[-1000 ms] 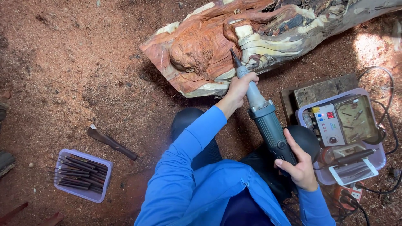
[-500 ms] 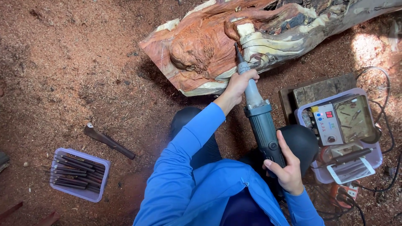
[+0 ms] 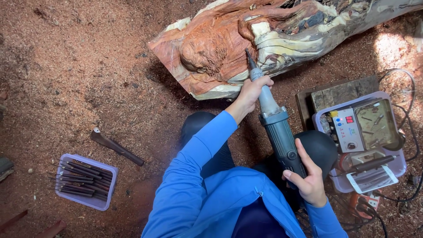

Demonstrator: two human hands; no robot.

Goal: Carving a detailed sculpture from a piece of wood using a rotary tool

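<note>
My left hand [image 3: 252,90] is wrapped tight round the pale grey neck of the long blue-grey electric die grinder [image 3: 275,125], close behind the bit. My right hand [image 3: 308,178] closes its grip on the dark rear end of the body, thumb along the side, down by my knee.

The tool's long axis runs from lower right to upper left, rear end near my lap, its slim dark burr tip [image 3: 248,56] pointing up and away from me. The tip meets the reddish-brown carved log with pale cream streaks [image 3: 229,53], touching just right of the rounded, curly-textured carved boss [image 3: 200,55]. So the wood lies straight ahead of the front grip, along the tool's own line. The left hand is by far the nearer one to the log; the right is well back. The log itself lies roughly crosswise to the tool, its cut end to the left, stretching off to the upper right on the sawdust-covered ground [image 3: 66,66].

To my right, a clear plastic tray holding a white control box with a red display [image 3: 357,132] sits by a dark wooden block [image 3: 335,94], black cables [image 3: 405,110] trailing around it. To my left, a lilac plastic tray of dark burr bits [image 3: 86,180], with a dark-handled tool [image 3: 116,147] lying just above it, both well apart from either hand.
</note>
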